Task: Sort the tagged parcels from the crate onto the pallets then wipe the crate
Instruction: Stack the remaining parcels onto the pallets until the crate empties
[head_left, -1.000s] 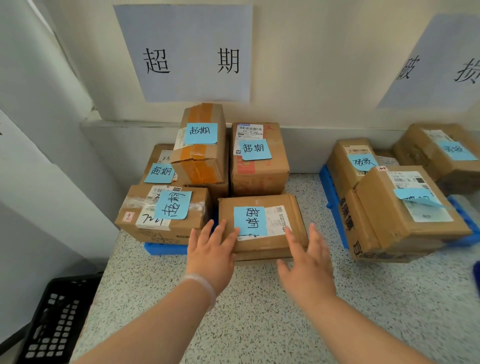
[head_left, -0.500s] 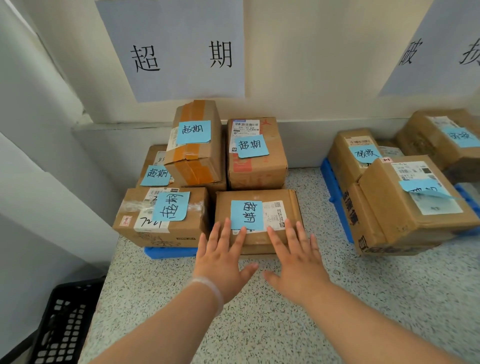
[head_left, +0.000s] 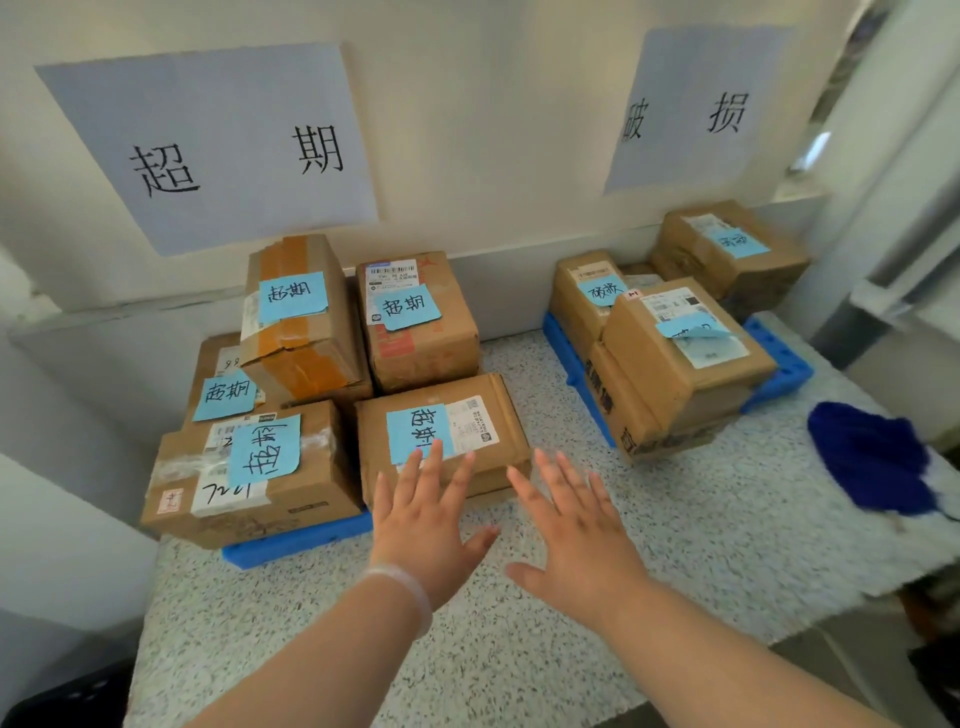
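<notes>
Grip, left: left hand (head_left: 426, 519) is flat with fingers straight and spread, gripping nothing. Its fingertips lie over the near edge of the front parcel (head_left: 506, 441), at the lower rim of that carton's blue tag. Contact cannot be confirmed.
Grip, right: right hand (head_left: 576, 530) is likewise flat and spread, holding nothing. Its fingertips reach the same carton's near right corner.
Wrist: pale wristband (head_left: 405, 587) on the left forearm.
Item at the hands: brown carton with a handwritten blue tag and a white shipping label, lying flat at the front right of the left pallet (head_left: 296, 540).
Base, left group: blue plastic, resting on the speckled counter (head_left: 519, 649).
Neighbours: wide parcel (head_left: 249, 473) just beside it on the left. Low parcel (head_left: 223, 374) behind that. Taped parcel (head_left: 301, 322) stands higher at the back. Barcoded parcel (head_left: 421, 322) directly behind the front one. All carry blue tags.
Base, right group: right pallet (head_left: 779, 358), blue, well apart to the right, bearing three visible tagged cartons.
Wall: left sign (head_left: 208, 150) above the left group; right sign (head_left: 696, 109) above the right group.
Counter, right edge: blue cloth (head_left: 872, 457), crumpled, apart from both groups.
Floor, lower left: dark crate (head_left: 67, 696), blurred; contents cannot be told.
</notes>
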